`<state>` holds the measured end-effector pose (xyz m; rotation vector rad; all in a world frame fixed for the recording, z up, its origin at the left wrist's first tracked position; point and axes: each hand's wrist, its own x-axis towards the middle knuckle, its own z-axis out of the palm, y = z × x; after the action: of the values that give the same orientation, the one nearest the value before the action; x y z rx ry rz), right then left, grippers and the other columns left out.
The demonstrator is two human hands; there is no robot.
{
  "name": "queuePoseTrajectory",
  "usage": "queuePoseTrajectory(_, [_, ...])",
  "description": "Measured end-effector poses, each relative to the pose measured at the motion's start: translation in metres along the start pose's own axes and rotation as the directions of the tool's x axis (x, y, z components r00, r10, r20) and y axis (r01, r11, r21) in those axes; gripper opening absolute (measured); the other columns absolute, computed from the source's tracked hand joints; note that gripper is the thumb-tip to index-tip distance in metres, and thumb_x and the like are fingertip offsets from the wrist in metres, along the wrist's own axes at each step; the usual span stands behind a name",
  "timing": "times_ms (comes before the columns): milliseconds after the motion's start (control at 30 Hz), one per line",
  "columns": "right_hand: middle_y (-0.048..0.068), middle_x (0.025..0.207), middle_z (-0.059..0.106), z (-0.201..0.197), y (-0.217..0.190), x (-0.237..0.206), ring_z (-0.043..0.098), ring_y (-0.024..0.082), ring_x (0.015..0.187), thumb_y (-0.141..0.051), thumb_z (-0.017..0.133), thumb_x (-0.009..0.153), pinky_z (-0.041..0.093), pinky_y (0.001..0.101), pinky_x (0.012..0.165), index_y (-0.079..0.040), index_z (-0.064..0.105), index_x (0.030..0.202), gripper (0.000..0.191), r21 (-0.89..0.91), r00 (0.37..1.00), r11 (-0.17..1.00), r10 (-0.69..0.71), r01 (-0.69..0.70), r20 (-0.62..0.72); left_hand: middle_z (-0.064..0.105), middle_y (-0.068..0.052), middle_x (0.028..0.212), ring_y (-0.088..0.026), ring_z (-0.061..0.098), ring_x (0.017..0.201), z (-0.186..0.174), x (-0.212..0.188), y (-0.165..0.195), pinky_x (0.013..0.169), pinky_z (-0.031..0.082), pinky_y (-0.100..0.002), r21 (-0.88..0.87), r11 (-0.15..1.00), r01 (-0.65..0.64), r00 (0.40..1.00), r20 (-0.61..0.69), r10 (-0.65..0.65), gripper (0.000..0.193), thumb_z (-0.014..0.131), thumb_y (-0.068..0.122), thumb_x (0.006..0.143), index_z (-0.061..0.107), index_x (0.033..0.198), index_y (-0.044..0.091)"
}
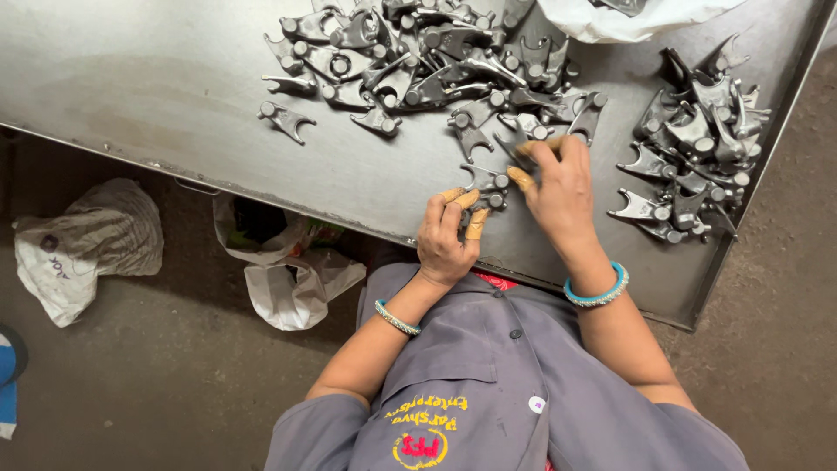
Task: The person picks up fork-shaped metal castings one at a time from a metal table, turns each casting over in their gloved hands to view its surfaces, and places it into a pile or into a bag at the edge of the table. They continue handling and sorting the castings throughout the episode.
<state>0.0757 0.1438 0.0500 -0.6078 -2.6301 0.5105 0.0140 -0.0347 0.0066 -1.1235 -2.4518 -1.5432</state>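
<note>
Down at the far left of the frame, a crumpled white bag (87, 249) lies on the floor, and a second pale bag (296, 283) sags just below the edge of the grey metal tabletop (157, 87). Across the upper middle spreads a big heap of dark forked metal parts (418, 61), with one stray part (286, 120) lying apart at its left. Below the heap, the left hand (445, 240) rests at the tabletop's near edge, its fingers (475, 222), capped in tan tips, closed on a small forked part (484, 183). Just right of it, the right hand (558, 192) reaches into the heap's lower rim, fingers curled over another part (514, 141), though whether they truly grip it is hard to tell. At the right edge sits a smaller pile of the same parts (693, 139), well apart from both hands.
</note>
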Motion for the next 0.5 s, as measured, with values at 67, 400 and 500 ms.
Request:
queuePoseTrajectory(67, [0.010, 0.103, 0.058, -0.004, 0.009, -0.010, 0.054, 0.032, 0.096, -0.018, 0.089, 0.078, 0.048, 0.0427, 0.083, -0.008, 0.071, 0.101, 0.031, 0.017, 1.000, 1.000, 0.021, -0.021, -0.006, 0.060, -0.016, 0.116, -0.035, 0.065, 0.103, 0.000, 0.000, 0.001, 0.085, 0.056, -0.041, 0.002, 1.000, 0.012, 1.000, 0.009, -0.012, 0.031, 0.073, 0.010, 0.088, 0.067, 0.118, 0.003])
queuePoseTrajectory(400, [0.006, 0.087, 0.063, -0.018, 0.040, -0.066, 0.059, 0.021, 0.079, -0.014, 0.095, 0.073, 0.048, 0.0336, 0.065, -0.006, 0.070, 0.086, 0.029, 0.283, 0.974, 0.933, 0.227, -0.221, 0.014, 0.061, -0.015, 0.115, -0.034, 0.066, 0.100, 0.006, -0.004, -0.003, 0.081, 0.056, -0.041, -0.015, 1.000, -0.010, 1.000, -0.005, 0.010, 0.028, 0.074, 0.011, 0.091, 0.068, 0.117, 0.004])
queuePoseTrajectory(500, [0.004, 0.092, 0.065, -0.008, 0.052, -0.082, 0.061, 0.015, 0.078, -0.014, 0.093, 0.078, 0.051, 0.0289, 0.067, -0.009, 0.067, 0.092, 0.030, 0.632, 0.917, 0.687, 0.386, -0.359, 0.101, 0.061, -0.016, 0.114, -0.034, 0.065, 0.099, 0.007, -0.004, -0.004, 0.081, 0.056, -0.042, -0.002, 1.000, -0.002, 1.000, 0.008, 0.002, 0.026, 0.075, 0.012, 0.091, 0.067, 0.114, 0.003])
